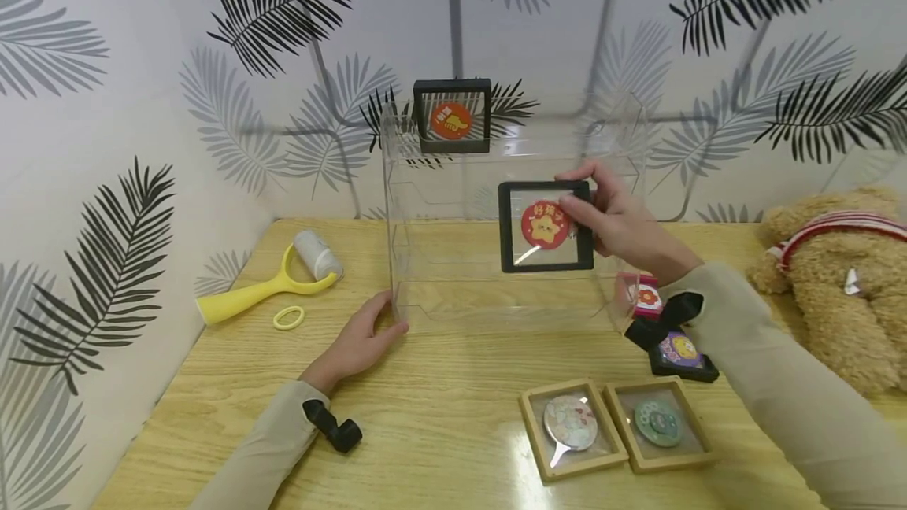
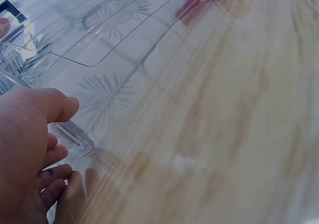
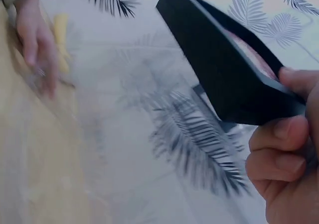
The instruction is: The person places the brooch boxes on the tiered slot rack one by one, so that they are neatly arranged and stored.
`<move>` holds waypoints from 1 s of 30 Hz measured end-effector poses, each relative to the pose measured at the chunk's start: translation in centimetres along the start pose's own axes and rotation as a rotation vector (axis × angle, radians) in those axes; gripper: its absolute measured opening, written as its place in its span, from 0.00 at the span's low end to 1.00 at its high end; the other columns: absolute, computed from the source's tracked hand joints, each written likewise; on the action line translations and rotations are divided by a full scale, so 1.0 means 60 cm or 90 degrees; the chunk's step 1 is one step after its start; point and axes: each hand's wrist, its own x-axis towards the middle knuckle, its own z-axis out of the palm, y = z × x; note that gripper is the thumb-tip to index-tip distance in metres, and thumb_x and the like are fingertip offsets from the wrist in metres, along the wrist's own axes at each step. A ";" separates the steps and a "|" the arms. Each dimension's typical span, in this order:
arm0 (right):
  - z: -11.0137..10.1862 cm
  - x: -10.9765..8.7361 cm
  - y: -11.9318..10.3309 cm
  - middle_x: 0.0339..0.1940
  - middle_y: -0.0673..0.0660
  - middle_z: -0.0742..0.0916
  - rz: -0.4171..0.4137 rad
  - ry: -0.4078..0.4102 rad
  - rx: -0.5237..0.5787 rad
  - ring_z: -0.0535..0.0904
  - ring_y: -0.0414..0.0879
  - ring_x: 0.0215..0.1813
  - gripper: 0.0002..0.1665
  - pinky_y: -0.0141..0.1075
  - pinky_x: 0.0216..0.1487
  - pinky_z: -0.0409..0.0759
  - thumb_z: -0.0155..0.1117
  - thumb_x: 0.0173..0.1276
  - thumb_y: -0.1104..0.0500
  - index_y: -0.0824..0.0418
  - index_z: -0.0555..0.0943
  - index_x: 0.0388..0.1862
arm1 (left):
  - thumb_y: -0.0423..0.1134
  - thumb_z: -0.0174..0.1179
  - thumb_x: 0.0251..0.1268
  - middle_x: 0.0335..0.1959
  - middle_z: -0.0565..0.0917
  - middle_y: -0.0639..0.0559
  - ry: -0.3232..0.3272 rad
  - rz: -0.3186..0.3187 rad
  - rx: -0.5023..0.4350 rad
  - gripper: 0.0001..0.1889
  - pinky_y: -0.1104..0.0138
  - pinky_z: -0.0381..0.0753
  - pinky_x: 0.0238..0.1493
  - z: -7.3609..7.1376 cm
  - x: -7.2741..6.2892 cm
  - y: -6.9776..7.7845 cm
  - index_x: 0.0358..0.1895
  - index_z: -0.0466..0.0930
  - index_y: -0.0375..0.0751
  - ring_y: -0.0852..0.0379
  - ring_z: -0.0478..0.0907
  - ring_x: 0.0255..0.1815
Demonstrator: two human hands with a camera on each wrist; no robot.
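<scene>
My right hand point(image 1: 623, 223) pinches a square black display frame with a red round badge behind its clear film point(image 1: 546, 227), thumb on the front face and fingers curled round its right edge; the right wrist view shows the fingertips point(image 3: 279, 129) wrapped under the frame's dark edge point(image 3: 224, 79). I hold the frame upright in the open front of a clear acrylic display box point(image 1: 425, 203) that stands towards the back of the light wooden table point(image 1: 439, 408), near the middle of its far edge.

My left hand point(image 1: 361, 337) rests against the box's lower left front corner, fingers fairly straight and laid along the table, thumb touching the clear wall; the left wrist view shows the thumb point(image 2: 57, 107) on the ribbed transparent corner point(image 2: 75, 134), gripping nothing.

A second black frame holding an orange badge point(image 1: 452, 116) sits at the top back of the box. Near the table's left edge lie a yellow-handled lint roller point(image 1: 272, 278) and a small yellow ring point(image 1: 288, 317). Two wooden frames with round badges point(image 1: 612, 427) lie side by side near the front edge. Just beside my right wrist are another black frame with a purple badge point(image 1: 683, 354) and a small red badge point(image 1: 646, 297). A brown teddy bear point(image 1: 839, 282) sits at the right edge.
</scene>
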 end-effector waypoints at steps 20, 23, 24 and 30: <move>-0.123 0.131 -0.097 0.31 0.44 0.85 0.007 0.175 -0.220 0.79 0.40 0.18 0.11 0.28 0.23 0.79 0.49 0.75 0.59 0.51 0.68 0.54 | 0.39 0.57 0.70 0.66 0.69 0.34 -0.001 0.017 0.013 0.29 0.45 0.59 0.70 -0.003 0.008 -0.012 0.69 0.61 0.30 0.38 0.62 0.71; -0.123 0.136 -0.095 0.38 0.46 0.84 0.019 0.163 -0.245 0.80 0.40 0.22 0.13 0.27 0.28 0.81 0.49 0.75 0.60 0.52 0.68 0.56 | 0.40 0.56 0.70 0.67 0.68 0.34 -0.005 0.004 0.010 0.29 0.44 0.58 0.70 -0.001 0.005 -0.011 0.70 0.60 0.30 0.38 0.61 0.71; -0.122 0.137 -0.093 0.39 0.47 0.84 0.018 0.163 -0.257 0.80 0.39 0.23 0.13 0.27 0.29 0.81 0.49 0.75 0.61 0.53 0.68 0.56 | 0.40 0.56 0.71 0.67 0.68 0.34 -0.006 0.000 0.011 0.29 0.44 0.57 0.70 -0.001 0.003 -0.011 0.70 0.60 0.30 0.37 0.60 0.72; -0.116 0.146 -0.093 0.48 0.58 0.82 0.002 0.162 -0.385 0.79 0.36 0.29 0.16 0.24 0.35 0.79 0.48 0.76 0.62 0.57 0.67 0.61 | 0.39 0.56 0.71 0.67 0.68 0.34 -0.004 -0.001 0.012 0.29 0.44 0.57 0.70 0.000 0.000 -0.012 0.69 0.60 0.30 0.37 0.60 0.72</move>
